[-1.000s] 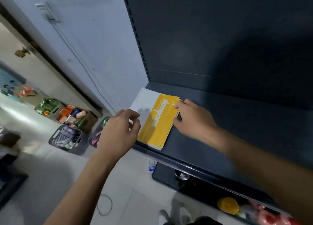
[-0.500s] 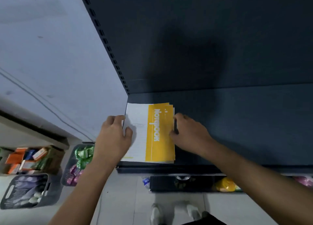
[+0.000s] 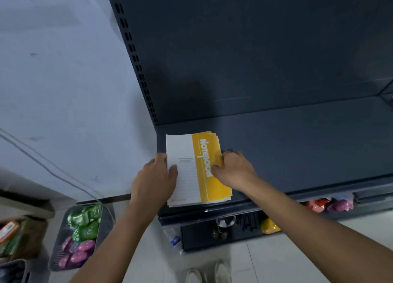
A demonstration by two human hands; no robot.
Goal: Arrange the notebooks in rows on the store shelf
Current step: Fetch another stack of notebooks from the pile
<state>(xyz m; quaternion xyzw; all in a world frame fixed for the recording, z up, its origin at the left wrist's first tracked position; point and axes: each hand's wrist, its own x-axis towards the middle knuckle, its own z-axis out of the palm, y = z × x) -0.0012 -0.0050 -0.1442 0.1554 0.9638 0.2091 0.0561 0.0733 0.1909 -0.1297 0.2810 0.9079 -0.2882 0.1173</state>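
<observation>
Looking down at dark metal shelf [image 3: 297, 146], slotted upright [image 3: 136, 63] at its left corner, pale wall [image 3: 63, 69] beyond. Grey basket [image 3: 106, 217] of green and pink packs on tiled floor, your shoes [image 3: 221, 271] below. Lower-shelf goods [image 3: 319, 205] blurred, can't identify; carton [image 3: 12, 236] cut off at left edge. Notebooks [image 3: 191, 170] lie flat in stack at shelf's front left corner, edges slightly fanned. Top cover half white, half yellow, white lettering running lengthwise. Your left hand [image 3: 155, 180] grips stack's left edge, thumb on top. Your right hand [image 3: 236, 170] pinches right edge, fingers curled.
</observation>
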